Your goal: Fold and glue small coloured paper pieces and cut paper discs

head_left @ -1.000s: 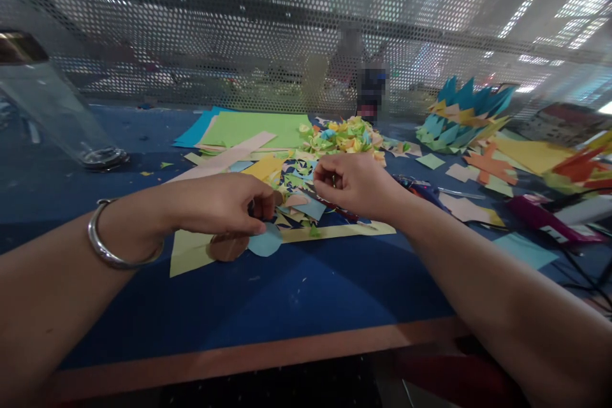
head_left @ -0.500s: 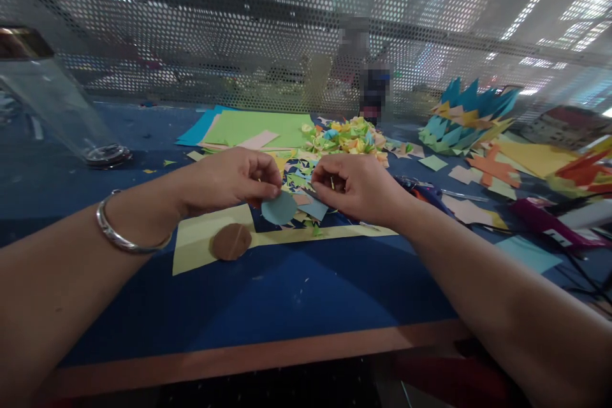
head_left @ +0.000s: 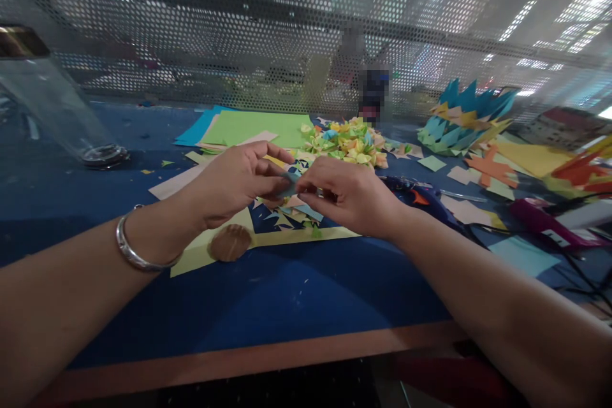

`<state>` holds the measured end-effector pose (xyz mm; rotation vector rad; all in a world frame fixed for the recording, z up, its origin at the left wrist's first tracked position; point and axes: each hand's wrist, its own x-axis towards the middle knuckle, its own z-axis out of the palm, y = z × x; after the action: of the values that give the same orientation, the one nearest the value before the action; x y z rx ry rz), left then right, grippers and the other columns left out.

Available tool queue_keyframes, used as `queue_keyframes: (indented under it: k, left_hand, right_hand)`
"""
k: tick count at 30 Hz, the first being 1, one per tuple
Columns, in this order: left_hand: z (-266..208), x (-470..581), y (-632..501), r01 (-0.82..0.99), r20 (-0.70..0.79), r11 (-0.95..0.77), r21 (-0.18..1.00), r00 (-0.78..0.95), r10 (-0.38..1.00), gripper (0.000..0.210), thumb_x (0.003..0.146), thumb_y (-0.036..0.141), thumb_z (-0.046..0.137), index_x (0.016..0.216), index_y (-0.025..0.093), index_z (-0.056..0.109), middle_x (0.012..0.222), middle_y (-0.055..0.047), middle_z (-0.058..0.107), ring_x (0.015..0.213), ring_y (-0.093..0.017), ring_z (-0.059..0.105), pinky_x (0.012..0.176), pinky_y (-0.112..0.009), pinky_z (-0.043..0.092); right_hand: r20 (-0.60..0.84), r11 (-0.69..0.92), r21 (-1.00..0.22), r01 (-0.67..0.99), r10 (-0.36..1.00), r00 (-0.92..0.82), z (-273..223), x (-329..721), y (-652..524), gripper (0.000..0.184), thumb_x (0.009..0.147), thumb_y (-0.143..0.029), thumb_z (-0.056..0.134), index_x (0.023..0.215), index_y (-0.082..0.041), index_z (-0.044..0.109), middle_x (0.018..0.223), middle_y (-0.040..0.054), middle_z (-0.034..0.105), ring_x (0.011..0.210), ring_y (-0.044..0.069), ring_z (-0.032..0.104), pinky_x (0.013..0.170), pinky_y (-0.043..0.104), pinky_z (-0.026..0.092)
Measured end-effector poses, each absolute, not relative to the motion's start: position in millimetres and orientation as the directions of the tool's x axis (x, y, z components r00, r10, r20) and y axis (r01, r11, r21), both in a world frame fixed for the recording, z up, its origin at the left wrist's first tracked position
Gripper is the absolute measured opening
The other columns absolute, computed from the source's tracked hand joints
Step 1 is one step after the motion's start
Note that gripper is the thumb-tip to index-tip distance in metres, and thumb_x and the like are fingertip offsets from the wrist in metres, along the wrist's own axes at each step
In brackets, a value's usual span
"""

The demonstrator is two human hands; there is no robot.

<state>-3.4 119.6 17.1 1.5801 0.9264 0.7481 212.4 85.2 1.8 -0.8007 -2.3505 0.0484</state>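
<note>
Above the paper scraps, my left hand (head_left: pixel 246 178) pinches a small blue paper disc (head_left: pixel 289 183), now mostly hidden by the fingers. My right hand (head_left: pixel 339 191) meets it from the other side, thumb and forefinger closed on the disc's right edge. Below the left hand, a round brown disc (head_left: pixel 231 243) lies on a pale yellow sheet (head_left: pixel 196 255). Cut scraps (head_left: pixel 287 217) of several colours lie under and between both hands.
Behind the hands sit a heap of folded paper flowers (head_left: pixel 351 140) and stacked green paper (head_left: pixel 262 124). A glass bottle (head_left: pixel 62 102) stands left. At right are a zigzag paper crown (head_left: pixel 463 118), blue-handled scissors (head_left: pixel 425 201) and a purple tool (head_left: pixel 549 223) with cables.
The two hands have come together at the blue disc, which has risen and turned from facing me to being mostly covered. My right hand has moved left onto its edge.
</note>
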Motion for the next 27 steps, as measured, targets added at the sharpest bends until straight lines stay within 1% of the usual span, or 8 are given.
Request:
queue_keyframes:
  k: [5,9,11,14,16,22,27]
  left_hand:
    - [18.3,1.4,113.7,0.172,0.005,-0.106,0.979,0.503,0.864,0.029,0.086,0.025,0.073,0.113,0.021,0.063,0.084,-0.005,0.077,0.079,-0.022,0.075,0.071,-0.034,0.057]
    - [21.3,5.5,108.2,0.161,0.035,-0.135,0.978,0.507,0.861,0.014,0.091,0.031,0.067,0.099,0.019,0.067,0.092,-0.007,0.078,0.089,-0.023,0.076,0.081,-0.036,0.059]
    - [21.2,5.7,107.2,0.159,0.037,-0.14,0.977,0.523,0.852,0.015,0.089,0.033,0.069,0.095,0.019,0.068,0.093,-0.007,0.078,0.091,-0.023,0.076,0.083,-0.036,0.059]
    - [19.8,4.1,107.7,0.178,0.046,-0.168,0.97,0.54,0.841,0.024,0.079,0.03,0.08,0.098,0.02,0.069,0.086,-0.005,0.077,0.089,-0.024,0.076,0.081,-0.035,0.059]
    - [19.1,3.0,108.3,0.189,0.063,-0.196,0.962,0.544,0.837,0.029,0.075,0.028,0.082,0.1,0.021,0.069,0.083,-0.004,0.076,0.089,-0.024,0.075,0.079,-0.034,0.058]
    - [18.6,2.7,107.8,0.232,0.104,-0.263,0.936,0.533,0.84,0.025,0.077,0.031,0.08,0.098,0.022,0.07,0.08,-0.004,0.076,0.086,-0.025,0.076,0.074,-0.033,0.057]
    - [17.6,2.7,107.9,0.269,0.121,-0.304,0.914,0.533,0.837,0.022,0.077,0.032,0.079,0.095,0.022,0.07,0.08,-0.005,0.077,0.084,-0.026,0.076,0.071,-0.033,0.057]
  right_hand:
    - [0.558,0.764,-0.318,0.561,0.629,-0.541,2.8,213.7,86.4,0.006,0.091,-0.016,0.062,0.087,-0.016,0.066,0.08,0.0021,0.061,0.07,0.012,0.054,0.063,0.025,0.038]
    - [0.543,0.721,-0.388,0.575,0.683,-0.489,4.0,213.9,85.9,0.007,0.088,-0.013,0.063,0.081,-0.016,0.064,0.076,-0.0004,0.059,0.065,0.01,0.051,0.062,0.025,0.037]
    - [0.531,0.703,-0.407,0.583,0.702,-0.475,4.8,213.6,85.5,0.006,0.086,-0.012,0.064,0.081,-0.016,0.064,0.074,-0.0012,0.059,0.064,0.01,0.05,0.061,0.025,0.037]
    - [0.521,0.677,-0.437,0.592,0.728,-0.446,5.9,213.0,85.0,0.006,0.086,-0.014,0.064,0.081,-0.016,0.066,0.072,-0.0016,0.059,0.062,0.01,0.05,0.059,0.025,0.036]
    - [0.518,0.663,-0.451,0.597,0.74,-0.43,6.4,212.6,85.0,0.008,0.087,-0.017,0.065,0.079,-0.016,0.065,0.071,-0.0015,0.059,0.061,0.01,0.049,0.058,0.025,0.035]
    - [0.505,0.636,-0.458,0.621,0.761,-0.407,7.7,212.1,84.7,0.011,0.087,-0.021,0.066,0.078,-0.016,0.063,0.071,-0.0017,0.057,0.061,0.01,0.049,0.058,0.025,0.035]
    - [0.508,0.628,-0.439,0.643,0.763,-0.399,7.3,212.3,84.4,0.012,0.087,-0.021,0.066,0.076,-0.017,0.061,0.069,-0.0019,0.056,0.061,0.01,0.049,0.058,0.026,0.034]
